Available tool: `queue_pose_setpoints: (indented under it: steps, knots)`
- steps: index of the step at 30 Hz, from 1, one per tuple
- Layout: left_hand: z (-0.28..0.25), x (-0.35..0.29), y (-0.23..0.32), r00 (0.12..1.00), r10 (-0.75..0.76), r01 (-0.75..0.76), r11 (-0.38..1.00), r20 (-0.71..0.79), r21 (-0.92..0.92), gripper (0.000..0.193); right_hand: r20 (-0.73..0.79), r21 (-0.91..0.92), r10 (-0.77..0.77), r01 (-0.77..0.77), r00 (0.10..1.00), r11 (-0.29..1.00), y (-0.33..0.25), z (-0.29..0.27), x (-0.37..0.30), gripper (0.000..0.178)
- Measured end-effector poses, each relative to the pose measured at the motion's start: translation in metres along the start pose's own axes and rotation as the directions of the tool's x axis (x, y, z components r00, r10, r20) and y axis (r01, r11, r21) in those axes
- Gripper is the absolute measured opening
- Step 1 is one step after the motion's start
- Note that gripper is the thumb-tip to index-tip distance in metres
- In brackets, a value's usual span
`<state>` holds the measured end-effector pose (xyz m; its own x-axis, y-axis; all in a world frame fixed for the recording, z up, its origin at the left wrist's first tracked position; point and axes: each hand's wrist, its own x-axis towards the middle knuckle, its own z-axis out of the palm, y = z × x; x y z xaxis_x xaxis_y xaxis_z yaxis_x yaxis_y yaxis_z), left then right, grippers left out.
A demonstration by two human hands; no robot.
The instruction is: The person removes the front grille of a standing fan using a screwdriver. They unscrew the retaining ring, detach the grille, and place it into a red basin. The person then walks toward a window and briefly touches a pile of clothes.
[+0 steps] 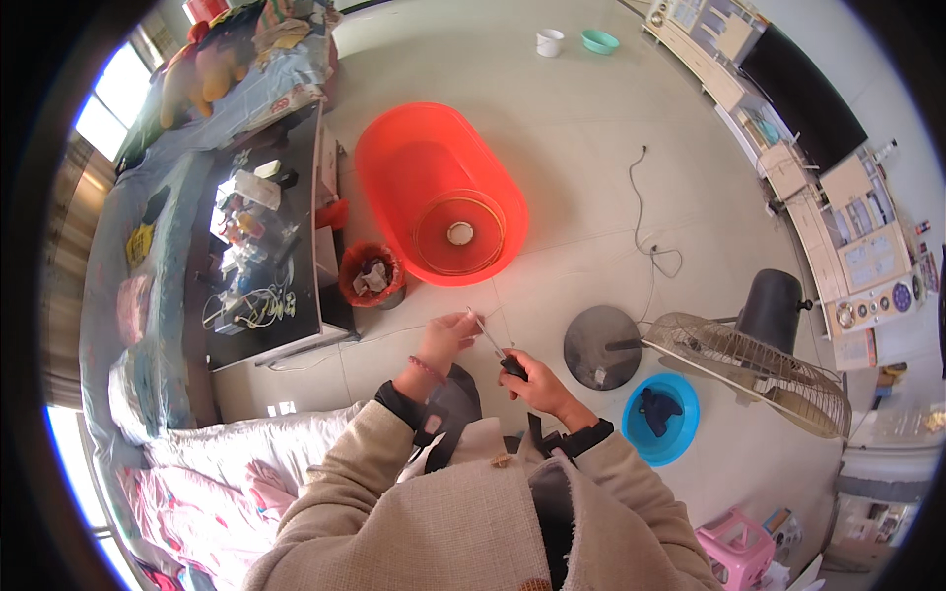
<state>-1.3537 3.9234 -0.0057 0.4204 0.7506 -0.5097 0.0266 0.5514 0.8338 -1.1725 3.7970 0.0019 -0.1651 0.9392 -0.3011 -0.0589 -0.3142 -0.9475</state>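
My right hand [540, 384] is closed around the black handle of a screwdriver [490, 338], its metal shaft slanting up and left. At the shaft's tip, the fingers of my left hand [450, 338] are pinched together; what they hold, if anything, is too small to make out. Beyond my hands lies a red oval tub [394, 138]. Inside its near end is a round wire fan guard [424, 241] with a pale disc at its centre. On my right, a standing fan [774, 310] with a dark motor housing leans over its round black base [589, 345].
A lined bin [399, 293] with crumpled paper stands beside the tub, near a cluttered black-topped table [232, 340]. A blue basin [633, 438] with dark cloth sits under the fan. A cord [639, 207] trails over the floor. A pink stool [734, 542] is at lower right.
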Motion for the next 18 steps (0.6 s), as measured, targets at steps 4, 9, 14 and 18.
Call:
queue_pose_setpoints:
  steps: [4,9,14,18]
  knots:
    - [-0.032,0.009,0.020,0.995,0.063,-0.062,0.998,-0.082,0.013,0.022,0.055,0.055,-0.014,0.011,0.998,0.998,0.002,0.011,0.031,0.038]
    - [-0.071,0.055,0.040,0.991,0.012,-0.018,0.999,-0.134,-0.040,0.018,0.034,0.106,0.025,-0.028,0.999,0.994,-0.005,0.024,0.093,0.034]
    - [-0.101,0.095,0.067,0.995,-0.046,0.036,0.993,-0.088,-0.112,0.016,0.049,0.235,0.139,-0.147,0.989,0.961,-0.025,0.028,0.136,0.028]
    - [-0.087,0.112,0.072,0.998,-0.058,0.054,0.987,-0.028,-0.150,0.016,0.009,0.364,0.160,-0.153,0.987,0.919,-0.027,0.018,0.127,0.023]
